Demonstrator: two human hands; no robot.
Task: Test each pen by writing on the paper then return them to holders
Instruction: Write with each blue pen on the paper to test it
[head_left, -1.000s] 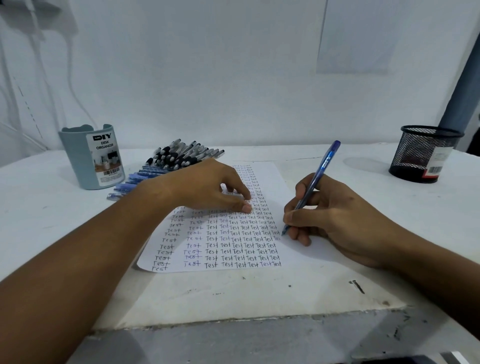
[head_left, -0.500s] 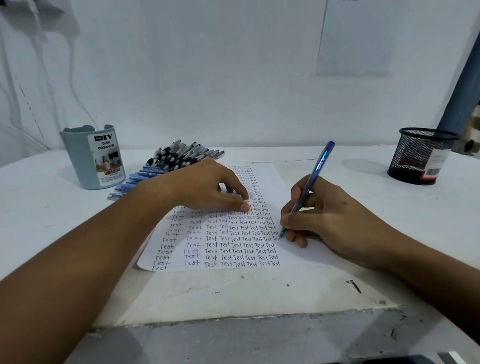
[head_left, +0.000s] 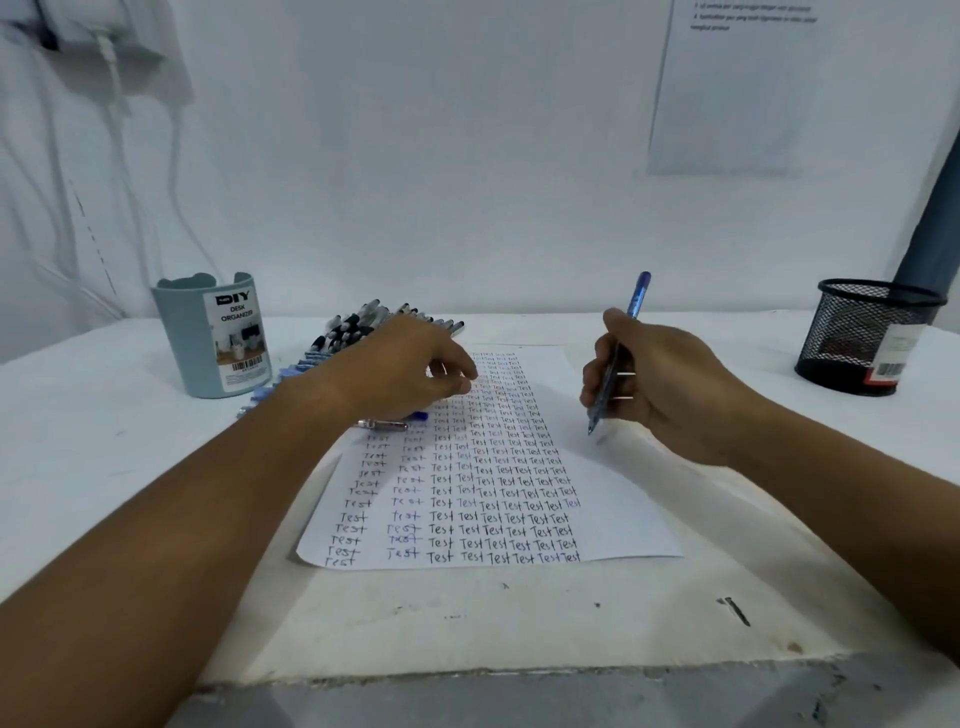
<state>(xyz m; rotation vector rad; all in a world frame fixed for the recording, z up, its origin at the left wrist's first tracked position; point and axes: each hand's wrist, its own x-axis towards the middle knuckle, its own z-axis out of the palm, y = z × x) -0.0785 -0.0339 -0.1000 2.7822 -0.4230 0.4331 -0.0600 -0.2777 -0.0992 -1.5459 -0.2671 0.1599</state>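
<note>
right hand (head_left: 670, 395): curled round blue pen (head_left: 618, 358), tip down, just above the paper's right part
left hand (head_left: 400, 374): over paper's upper left, fingers loosely curled, contact unclear
paper (head_left: 613, 519): mid-table, columns of "Test"
loose pens (head_left: 363, 327): heap behind left hand, toward table's back edge
blue-grey organizer (head_left: 213, 338): back left of table
black mesh holder (head_left: 862, 332): back right

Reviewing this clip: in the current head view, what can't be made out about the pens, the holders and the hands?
- Pen pile: the left hand covers part of it, so no count.
- Pen under the left hand: mostly hidden by the palm.
- Blue pen in the right hand: tip contact with the paper unclear.
- Mesh holder and DIY desk organizer: walls hide the contents.
- Wall notice: text too small, cut off by the top edge.
</note>
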